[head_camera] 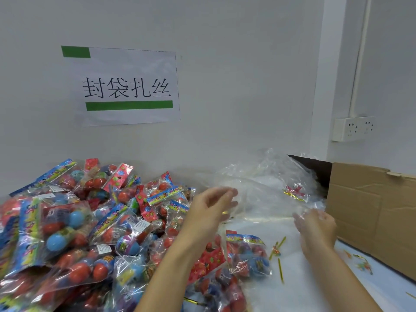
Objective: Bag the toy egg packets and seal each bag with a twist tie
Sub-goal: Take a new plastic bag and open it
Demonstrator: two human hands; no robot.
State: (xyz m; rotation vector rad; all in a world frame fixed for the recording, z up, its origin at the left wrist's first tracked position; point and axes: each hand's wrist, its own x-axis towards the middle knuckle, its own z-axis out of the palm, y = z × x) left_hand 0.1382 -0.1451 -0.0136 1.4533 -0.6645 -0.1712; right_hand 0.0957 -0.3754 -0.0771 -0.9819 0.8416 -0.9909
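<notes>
A white wall (pixel 225 64) fills the upper half of the view, meeting a white table (pixel 304 293) below. Heaped across the table from nine to six o'clock is a big pile of toy egg packets (pixel 67 221), clear wrappers holding red, blue and purple eggs under bright printed headers; the header print is too small to read. At three o'clock stands an open cardboard box (pixel 371 212), just beside a loose heap of clear bags (pixel 258 188) against the wall at one o'clock.

On the wall at eleven o'clock hangs a paper sign (pixel 128 86) with green bars, reading 封袋扎丝. A white socket strip (pixel 353 128) sits on the wall at two o'clock.

Both of the person's forearms reach in from six o'clock. The left hand (pixel 209 208) is blurred, its fingers loosely spread at the edge of the bags; whether it grips the film I cannot tell. The right hand (pixel 317 228) has relaxed, parted fingers touching the clear film near the box.

Gold twist ties (pixel 278 251) lie scattered on the table at five o'clock, between the arms, near one packet (pixel 247 255).
</notes>
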